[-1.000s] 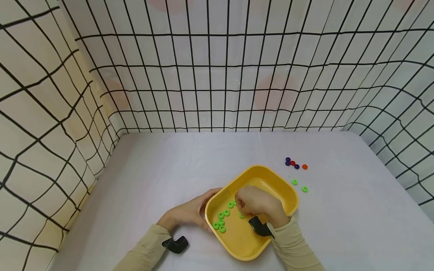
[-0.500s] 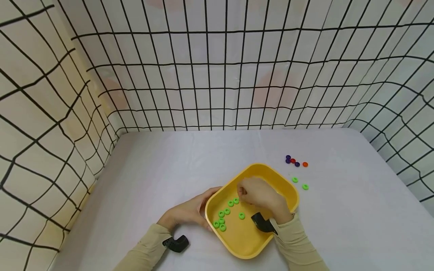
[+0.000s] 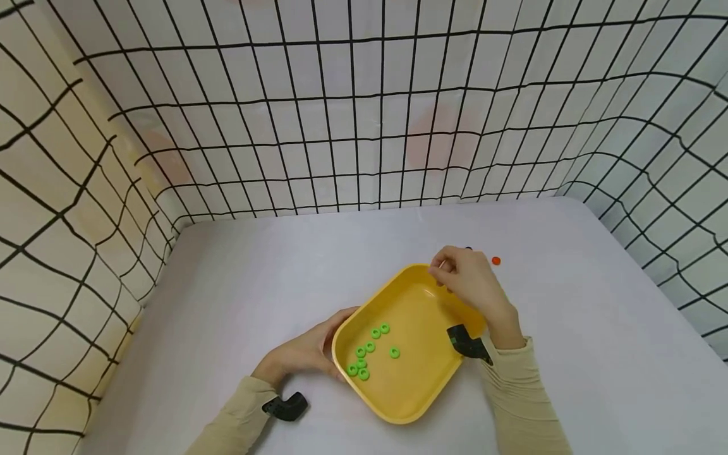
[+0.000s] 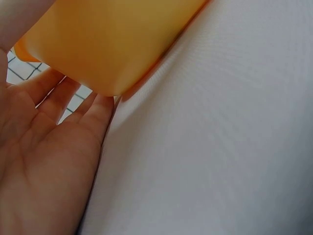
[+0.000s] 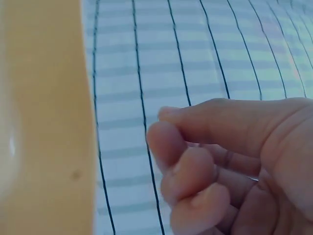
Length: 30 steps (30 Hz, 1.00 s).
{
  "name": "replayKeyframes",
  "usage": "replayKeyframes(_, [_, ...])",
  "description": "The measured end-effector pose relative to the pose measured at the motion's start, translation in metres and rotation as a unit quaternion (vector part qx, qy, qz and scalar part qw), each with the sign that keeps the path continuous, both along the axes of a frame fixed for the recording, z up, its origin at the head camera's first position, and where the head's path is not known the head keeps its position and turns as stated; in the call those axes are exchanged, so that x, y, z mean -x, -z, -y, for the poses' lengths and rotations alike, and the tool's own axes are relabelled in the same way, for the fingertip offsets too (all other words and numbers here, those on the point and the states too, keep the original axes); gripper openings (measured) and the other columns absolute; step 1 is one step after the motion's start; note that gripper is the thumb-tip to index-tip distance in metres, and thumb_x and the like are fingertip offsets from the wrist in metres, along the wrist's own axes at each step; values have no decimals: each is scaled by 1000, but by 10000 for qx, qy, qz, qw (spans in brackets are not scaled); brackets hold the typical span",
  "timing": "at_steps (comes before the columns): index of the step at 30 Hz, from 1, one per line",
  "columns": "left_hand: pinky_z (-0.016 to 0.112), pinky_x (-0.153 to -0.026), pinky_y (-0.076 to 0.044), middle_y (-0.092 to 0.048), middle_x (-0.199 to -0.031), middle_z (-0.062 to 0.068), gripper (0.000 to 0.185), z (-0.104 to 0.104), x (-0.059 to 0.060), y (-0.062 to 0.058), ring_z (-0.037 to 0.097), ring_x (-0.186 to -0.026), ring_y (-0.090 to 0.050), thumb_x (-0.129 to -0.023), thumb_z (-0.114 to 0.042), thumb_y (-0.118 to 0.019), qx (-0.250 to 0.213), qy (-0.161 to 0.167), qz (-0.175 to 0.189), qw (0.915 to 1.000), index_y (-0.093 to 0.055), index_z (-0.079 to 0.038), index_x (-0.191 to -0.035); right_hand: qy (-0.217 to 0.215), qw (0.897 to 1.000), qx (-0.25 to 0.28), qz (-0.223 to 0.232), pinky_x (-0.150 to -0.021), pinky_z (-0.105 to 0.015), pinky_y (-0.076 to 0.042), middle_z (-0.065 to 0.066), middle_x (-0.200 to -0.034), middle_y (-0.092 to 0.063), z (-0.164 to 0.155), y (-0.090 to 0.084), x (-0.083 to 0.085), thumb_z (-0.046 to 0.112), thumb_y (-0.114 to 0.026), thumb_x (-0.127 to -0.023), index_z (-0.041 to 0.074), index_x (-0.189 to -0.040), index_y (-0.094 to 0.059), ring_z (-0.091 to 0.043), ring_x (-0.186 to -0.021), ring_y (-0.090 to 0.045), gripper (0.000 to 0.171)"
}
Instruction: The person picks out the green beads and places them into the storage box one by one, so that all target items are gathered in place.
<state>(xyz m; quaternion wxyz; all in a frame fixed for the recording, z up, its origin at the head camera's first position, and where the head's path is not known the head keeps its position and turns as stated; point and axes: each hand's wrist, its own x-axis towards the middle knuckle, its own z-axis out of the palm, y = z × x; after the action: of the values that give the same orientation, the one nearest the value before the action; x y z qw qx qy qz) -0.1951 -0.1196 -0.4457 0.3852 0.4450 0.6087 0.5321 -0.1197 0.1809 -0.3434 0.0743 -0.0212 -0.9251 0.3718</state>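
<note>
A yellow plastic tray (image 3: 411,404) with raised walls sits on the white table. Inside it lie several small green rings (image 3: 370,347), mostly grouped near the left corner. My left hand (image 3: 304,351) grips that corner from outside, thumb on one side and fingers on the other; the left wrist view shows the fingers (image 4: 100,110) against the tray wall. My right hand (image 3: 469,278) hovers over the tray's far right rim, fingers curled and thumb tip against the index finger. Nothing shows between the fingertips in the right wrist view.
Beyond the right hand lies an orange piece (image 3: 496,260) on the table, and a dark piece (image 3: 469,248) peeks out behind the knuckles. Black netting (image 3: 364,136) in front of white sheeting borders the table at the back and both sides.
The right hand has moved from inside the tray up and right to its far rim, now covering most loose pieces there. The left hand stays at the corner. The whole view has shifted slightly.
</note>
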Motion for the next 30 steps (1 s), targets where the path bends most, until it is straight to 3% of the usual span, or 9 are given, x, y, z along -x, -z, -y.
replayKeyframes(7, [44, -110, -14, -28, -147, 1, 103, 2, 1, -2, 22, -131, -30, -65, -21, -84, 70, -33, -84, 9999, -20, -24, -145, 982, 9950, 90, -125, -47, -25, -43, -6, -68, -61, -48, -3, -13, 23, -59, -90, 6, -91, -62, -20, -55, -55, 17])
replayKeyframes(13, [47, -109, -13, -28, -147, 1, 103, 1, 1, 0, 23, -131, -30, -64, -19, -84, 80, -41, -49, 9999, -20, -24, -145, 1501, 9882, 45, 292, -54, -27, -43, -5, -69, -61, -73, 2, -23, 24, -57, -90, 6, -95, -61, -22, -59, -55, 19])
replayKeyframes(17, [49, -109, -12, -27, -148, 1, 104, 0, -1, 0, 24, -132, -28, -64, -15, -84, 49, -24, -2, 10000, -20, -24, -145, 1510, 9854, 70, 786, -55, -28, -43, -7, -72, -62, -86, 8, -28, 27, -58, -90, 4, -95, -59, -22, -61, -54, 23])
replayKeyframes(23, [46, -109, -13, -28, -148, -1, 102, -1, -1, 1, 22, -132, -28, -65, -16, -84, 31, -11, 81, 10000, -21, -25, -145, 1163, 9803, 144, 1587, -55, -28, -41, -13, -77, -62, -105, 22, -33, 25, -61, -87, 0, -93, -59, -19, -60, -49, 26])
replayKeyframes(30, [29, -109, -18, -26, -148, 1, 102, 0, -3, 0, 23, -133, -27, -65, -17, -84, -8, -4, 92, 10000, -21, -22, -145, 1052, 9780, 390, 1761, -54, -28, -40, -10, -71, -58, -120, 43, -34, 25, -66, -83, 0, -89, -60, -18, -57, -47, 26])
